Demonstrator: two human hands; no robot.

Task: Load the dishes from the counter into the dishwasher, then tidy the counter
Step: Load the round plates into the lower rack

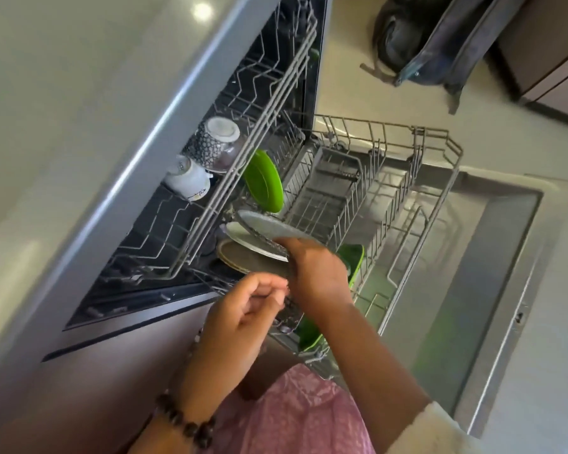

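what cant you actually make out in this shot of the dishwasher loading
Head view only:
- Counter and any dishes left on it: outside the frame.
- Green dish in the lower rack: mostly behind the right hand.
- Right hand's grip on the grey plate: fingers hidden under it.
- Left hand: fingertips motion-blurred.
- Upper rack back: dark.

No text, brand or number can be read. The white mug [188,179], lying at the left end of the dishwasher's upper rack [243,132], carries dark script-like marks on its side and near its base, but they are too blurred and too small to make out as words.
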